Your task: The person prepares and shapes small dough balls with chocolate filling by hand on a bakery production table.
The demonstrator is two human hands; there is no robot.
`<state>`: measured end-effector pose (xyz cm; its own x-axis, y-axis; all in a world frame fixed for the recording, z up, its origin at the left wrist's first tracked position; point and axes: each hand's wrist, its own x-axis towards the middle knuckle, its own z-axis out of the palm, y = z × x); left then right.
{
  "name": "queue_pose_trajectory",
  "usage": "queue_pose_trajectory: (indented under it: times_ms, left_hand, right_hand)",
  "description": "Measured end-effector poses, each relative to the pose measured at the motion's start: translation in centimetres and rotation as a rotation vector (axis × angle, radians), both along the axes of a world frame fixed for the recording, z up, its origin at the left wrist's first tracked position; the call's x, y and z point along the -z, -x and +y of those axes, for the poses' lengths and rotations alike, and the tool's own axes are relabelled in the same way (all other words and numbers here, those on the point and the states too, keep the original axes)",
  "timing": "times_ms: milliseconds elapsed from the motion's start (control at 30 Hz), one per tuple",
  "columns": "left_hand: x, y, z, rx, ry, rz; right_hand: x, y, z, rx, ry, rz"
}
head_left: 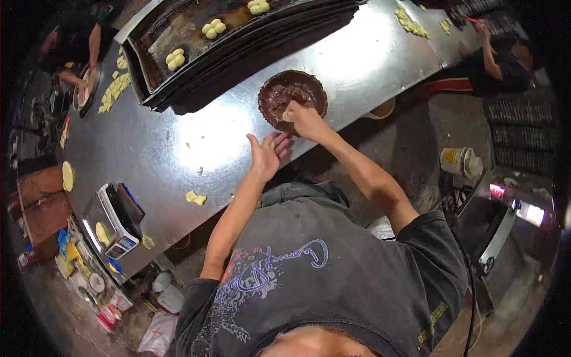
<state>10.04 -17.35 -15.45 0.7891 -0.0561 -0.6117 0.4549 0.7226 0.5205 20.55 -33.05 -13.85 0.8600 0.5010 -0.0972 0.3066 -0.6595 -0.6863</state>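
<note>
A round dark brown pan or bowl [276, 95] with a ragged rim rests on the metal table [154, 137]. Over its lower right part, my right hand [304, 121] is closed on a small pale piece [288, 116] that looks like dough. Just below the rim, my left hand [267, 156] is held palm up with its fingers spread and nothing in it. A scrap of yellowish dough [195, 198] lies on the table to the lower left of that hand.
Stacked dark trays [238, 50] with dough clusters [214, 28] stand at the back. A scale [113, 223] is at the left. Dough pieces [114, 90] lie near a person's arms [94, 50]. Another person [496, 65] is at the right. A white bucket [453, 160] stands beyond the table.
</note>
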Motion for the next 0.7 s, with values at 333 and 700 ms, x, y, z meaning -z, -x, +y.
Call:
queue_pose_trajectory:
  times_ms: [333,700]
  left_hand:
    - [1.3,-1.5,-3.9,-0.211,0.184,0.145]
    - [-4.4,-2.2,0.9,-0.116,-0.621,-0.396]
  right_hand:
    - [-3.5,-2.4,-0.6,0.137,-0.292,0.553]
    - [-10.1,-1.2,1.5,0.083,-1.29,1.2]
